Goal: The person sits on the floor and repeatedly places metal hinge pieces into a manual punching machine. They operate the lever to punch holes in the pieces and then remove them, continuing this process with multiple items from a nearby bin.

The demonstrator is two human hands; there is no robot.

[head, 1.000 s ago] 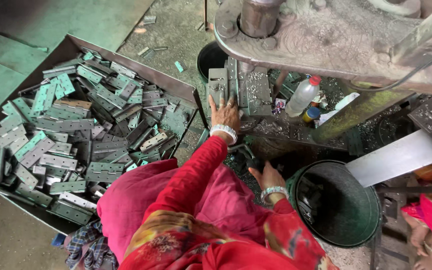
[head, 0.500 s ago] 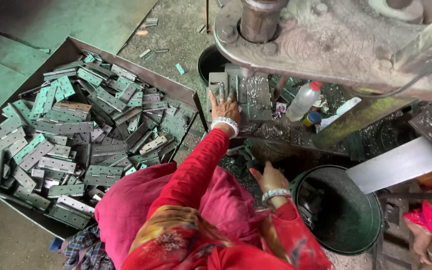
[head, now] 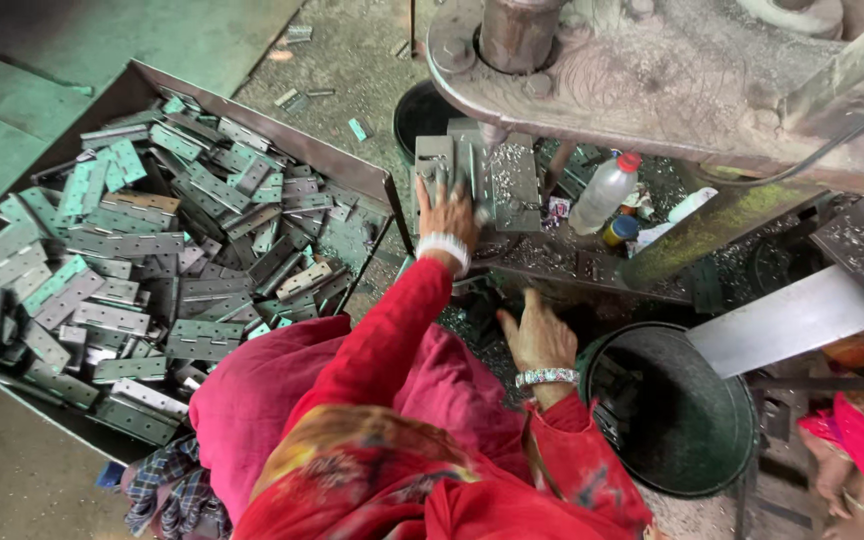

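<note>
At the far left a shallow sheet-metal tray (head: 347, 165) with a raised rim lies on the concrete floor, heaped with flat metal hinges (head: 142, 260), grey-green and dull, each a long rectangle with punched holes, lying crosswise over one another. Just right of the tray's corner, the left hand (head: 447, 205) reaches forward out of a red sleeve, a white bangle at the wrist, and rests palm down on a hinge (head: 435, 158) that sits on the machine's steel block (head: 507, 180); the fingers are spread and pressed flat on the hinge, not curled around it. The block is square-edged, grey and dusted with bright metal shavings. Behind it a dark round bucket (head: 420, 112) stands on the floor. Above, the heavy cast arm of a press (head: 632, 70), rough and dust-coated, with a thick round shaft, overhangs the block and hides part of the bench. Lower down, the right hand (head: 537, 335), with a beaded bangle, rests near the person's lap beside dark metal parts; its fingers are loosely together and bent downward, and whether they hold anything cannot be told. Further right a clear plastic bottle (head: 602, 193) with a red cap stands tilted among clutter on the bench. Below it sits a round dark-green tub (head: 687, 420), smooth-walled. At the right edge another person's foot (head: 832, 470) shows beneath pink cloth.
</note>
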